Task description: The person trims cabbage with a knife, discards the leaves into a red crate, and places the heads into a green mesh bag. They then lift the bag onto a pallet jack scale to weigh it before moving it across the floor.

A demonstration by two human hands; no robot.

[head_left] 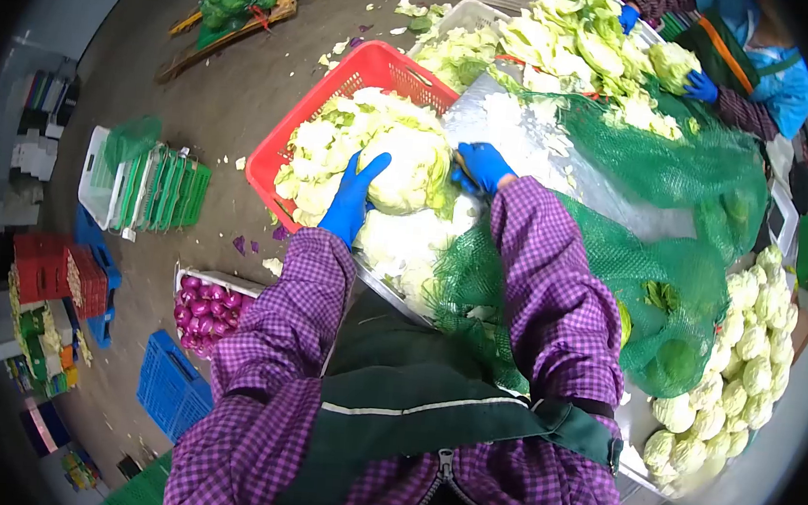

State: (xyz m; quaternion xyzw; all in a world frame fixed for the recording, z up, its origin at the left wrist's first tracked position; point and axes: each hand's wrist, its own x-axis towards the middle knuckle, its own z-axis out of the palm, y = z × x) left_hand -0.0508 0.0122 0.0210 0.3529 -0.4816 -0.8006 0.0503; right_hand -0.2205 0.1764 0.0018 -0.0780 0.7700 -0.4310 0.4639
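A pale cabbage head [410,169] rests at the near right side of the red crate [273,162]. My left hand [353,196], in a blue glove, presses against the left side of this head with thumb and fingers apart. On its right side is my right hand [483,167], also blue-gloved, with the fingers curled. A small brownish piece shows at those fingers; what it belongs to is not clear. Loose cabbage leaves [338,124] fill the crate, and pale trimmings [409,253] lie below the head on the metal table [616,208].
Green netting [658,159] covers much of the table. Peeled cabbages [736,374] are piled at the right. Across the table, a co-worker's gloved hand [701,86] touches another cabbage [673,67]. Red onions [210,311] and a blue crate [170,386] stand on the floor at left.
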